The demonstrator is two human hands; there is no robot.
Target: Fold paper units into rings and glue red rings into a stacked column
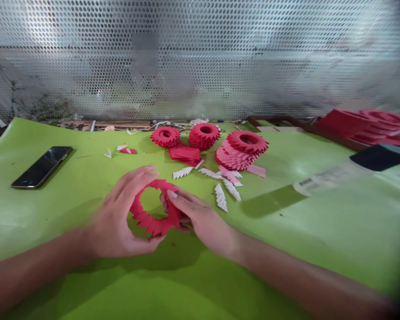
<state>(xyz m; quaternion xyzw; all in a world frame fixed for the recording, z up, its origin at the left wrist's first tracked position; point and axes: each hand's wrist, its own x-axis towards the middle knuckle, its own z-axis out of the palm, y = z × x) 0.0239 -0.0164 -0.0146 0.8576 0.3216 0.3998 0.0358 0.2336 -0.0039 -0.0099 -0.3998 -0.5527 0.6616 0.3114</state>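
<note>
Red paper ring [152,225] held between left hand [120,218] and right hand [200,218].

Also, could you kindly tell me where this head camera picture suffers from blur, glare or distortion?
In the head view, the left hand and right hand look blurred, glare washes the right of the green sheet, and the perforated metal screen bows at the edges.

Glare washes the perforated metal screen [200,58], while the left hand [120,218] and right hand [200,220] cast soft shadows.
</note>
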